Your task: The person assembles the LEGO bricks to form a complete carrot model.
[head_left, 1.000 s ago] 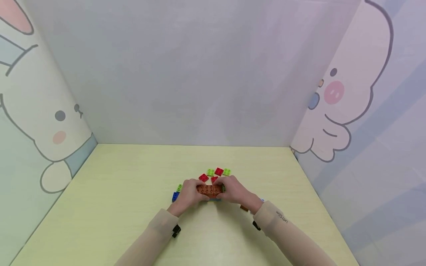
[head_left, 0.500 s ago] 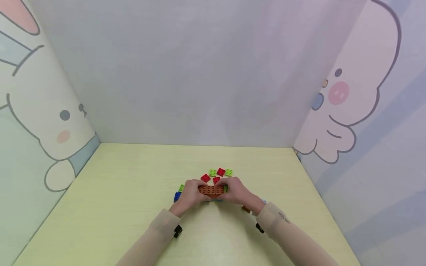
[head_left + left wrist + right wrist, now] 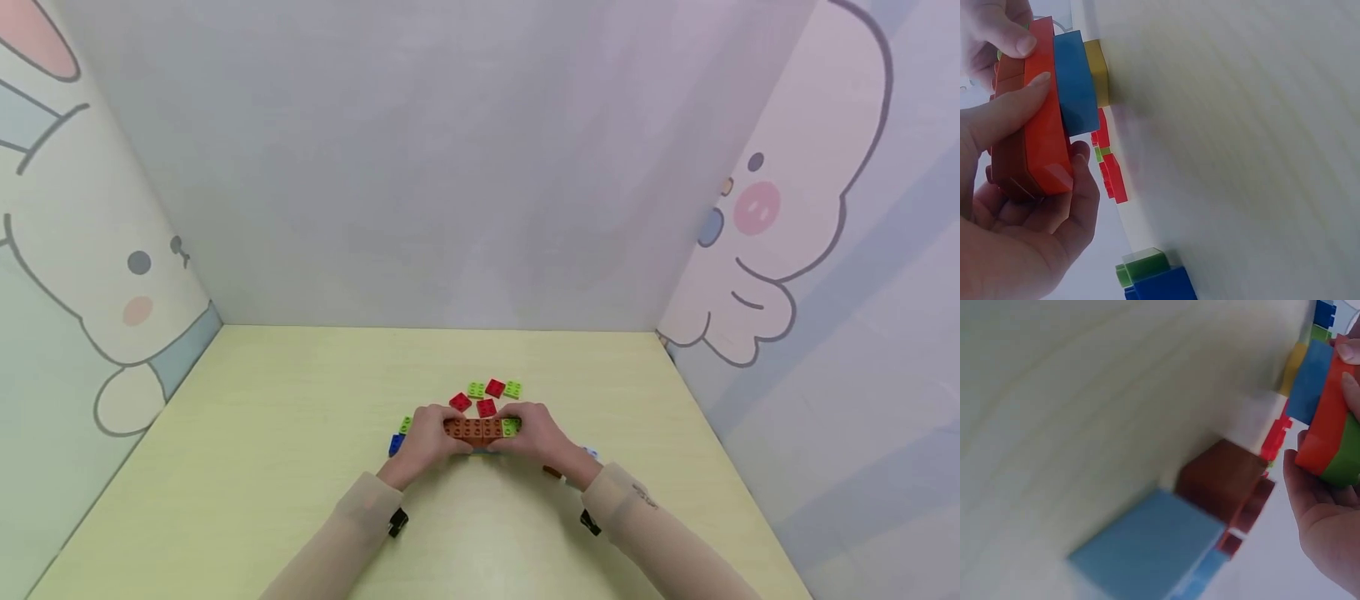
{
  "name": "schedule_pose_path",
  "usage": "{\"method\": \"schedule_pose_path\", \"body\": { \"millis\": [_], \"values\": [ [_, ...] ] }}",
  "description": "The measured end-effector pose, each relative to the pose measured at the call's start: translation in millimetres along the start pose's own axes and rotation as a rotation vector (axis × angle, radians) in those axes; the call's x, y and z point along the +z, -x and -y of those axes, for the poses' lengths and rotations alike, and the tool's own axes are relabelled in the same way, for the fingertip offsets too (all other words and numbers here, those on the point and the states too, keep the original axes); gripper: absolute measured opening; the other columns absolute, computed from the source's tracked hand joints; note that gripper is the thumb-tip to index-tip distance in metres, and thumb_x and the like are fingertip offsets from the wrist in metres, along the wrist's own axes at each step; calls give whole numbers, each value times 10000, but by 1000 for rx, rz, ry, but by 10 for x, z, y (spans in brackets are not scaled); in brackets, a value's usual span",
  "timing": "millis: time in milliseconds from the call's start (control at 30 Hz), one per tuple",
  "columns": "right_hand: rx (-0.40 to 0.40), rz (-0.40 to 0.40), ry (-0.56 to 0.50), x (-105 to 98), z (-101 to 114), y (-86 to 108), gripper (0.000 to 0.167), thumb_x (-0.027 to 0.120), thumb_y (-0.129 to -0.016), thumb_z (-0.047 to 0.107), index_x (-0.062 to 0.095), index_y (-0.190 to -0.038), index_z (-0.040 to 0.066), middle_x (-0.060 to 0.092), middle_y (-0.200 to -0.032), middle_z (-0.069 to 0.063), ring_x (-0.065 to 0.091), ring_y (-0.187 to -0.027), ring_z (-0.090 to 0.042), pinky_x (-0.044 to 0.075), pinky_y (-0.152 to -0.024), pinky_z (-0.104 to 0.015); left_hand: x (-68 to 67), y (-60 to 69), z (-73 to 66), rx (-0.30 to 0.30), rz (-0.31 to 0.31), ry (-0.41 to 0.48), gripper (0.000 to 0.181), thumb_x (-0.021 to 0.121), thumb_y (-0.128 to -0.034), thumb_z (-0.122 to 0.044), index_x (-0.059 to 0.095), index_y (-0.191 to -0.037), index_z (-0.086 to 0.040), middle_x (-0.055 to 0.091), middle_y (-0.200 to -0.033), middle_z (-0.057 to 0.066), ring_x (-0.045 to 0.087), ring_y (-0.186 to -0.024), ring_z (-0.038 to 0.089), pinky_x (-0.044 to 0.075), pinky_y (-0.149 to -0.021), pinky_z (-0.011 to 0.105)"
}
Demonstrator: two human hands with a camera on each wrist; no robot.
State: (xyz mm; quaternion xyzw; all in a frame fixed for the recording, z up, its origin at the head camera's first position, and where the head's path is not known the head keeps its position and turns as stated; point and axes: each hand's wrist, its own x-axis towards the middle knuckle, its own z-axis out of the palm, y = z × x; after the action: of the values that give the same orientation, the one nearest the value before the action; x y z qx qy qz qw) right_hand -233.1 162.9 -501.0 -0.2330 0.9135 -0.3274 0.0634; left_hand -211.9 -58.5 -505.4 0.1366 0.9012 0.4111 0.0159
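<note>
Both hands hold a layered stack of toy building bricks near the middle of the table. Brown bricks (image 3: 472,428) and a lime green brick (image 3: 511,427) form its top row. Beneath them run an orange-red brick (image 3: 1045,125), a blue brick (image 3: 1076,84) and a yellow brick (image 3: 1099,74) at the bottom. Whether the yellow brick touches the table, I cannot tell. My left hand (image 3: 431,433) grips the left end, thumb on the near side and fingers behind. The right end is pinched by my right hand (image 3: 534,433), its thumb against the orange-red brick.
Loose red bricks (image 3: 460,402) and lime bricks (image 3: 513,389) lie behind the stack. A dark blue brick (image 3: 1163,285) and a green brick (image 3: 1146,265) are at the left. To the right sit a brown brick (image 3: 1217,478) and a light blue brick (image 3: 1150,545).
My right hand has shifted slightly right along the stack, so the lime green brick at its top right end now shows. The left hand keeps its grip.
</note>
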Motion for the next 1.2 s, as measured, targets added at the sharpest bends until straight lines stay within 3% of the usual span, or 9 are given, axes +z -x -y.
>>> {"method": "schedule_pose_path", "body": {
  "millis": [200, 500, 733, 967, 1200],
  "values": [
    [36, -26, -50, 5, -144, 85, 445, 849, -698, 391, 696, -1035, 144, 637, -934, 92, 567, -815, -91, 481, -701, -291, 2, 0, -10, 1, 3, 11, 385, 876, -685, -182, 729, -1019, -56, 649, -1017, 56, 541, -901, 195, 475, -756, 366],
    [65, 10, -210, -12, -219, 146, 429, 846, -724, 307, 689, -1086, 138, 652, -990, 50, 617, -857, -110, 510, -730, -303, -2, 10, -50, -35, 19, -4, 418, 873, -691, -186, 719, -1056, -53, 638, -1054, 70, 528, -954, 219, 476, -797, 390],
    [90, 1, -203, -18, -199, 134, 409, 865, -700, 282, 705, -1049, 139, 661, -946, 53, 603, -827, -116, 497, -725, -332, -22, 2, -49, -37, 32, -23, 416, 880, -679, -181, 719, -1044, -63, 638, -1078, 75, 537, -957, 220, 473, -808, 400],
    [116, -11, -202, -21, -156, 128, 383, 875, -687, 236, 714, -1018, 130, 663, -924, 39, 594, -814, -138, 495, -715, -346, -28, -29, -40, 1, 43, -61, 402, 887, -663, -158, 722, -1018, -65, 656, -1038, 64, 545, -907, 199, 473, -783, 385],
    [127, -7, -194, -5, -140, 113, 422, 881, -677, 224, 709, -1045, 111, 665, -944, 19, 595, -828, -142, 495, -725, -352, -86, 23, 5, 3, 16, -108, 358, 881, -658, -123, 728, -980, -92, 661, -945, 5, 522, -879, 189, 465, -757, 376]
  ]
}}
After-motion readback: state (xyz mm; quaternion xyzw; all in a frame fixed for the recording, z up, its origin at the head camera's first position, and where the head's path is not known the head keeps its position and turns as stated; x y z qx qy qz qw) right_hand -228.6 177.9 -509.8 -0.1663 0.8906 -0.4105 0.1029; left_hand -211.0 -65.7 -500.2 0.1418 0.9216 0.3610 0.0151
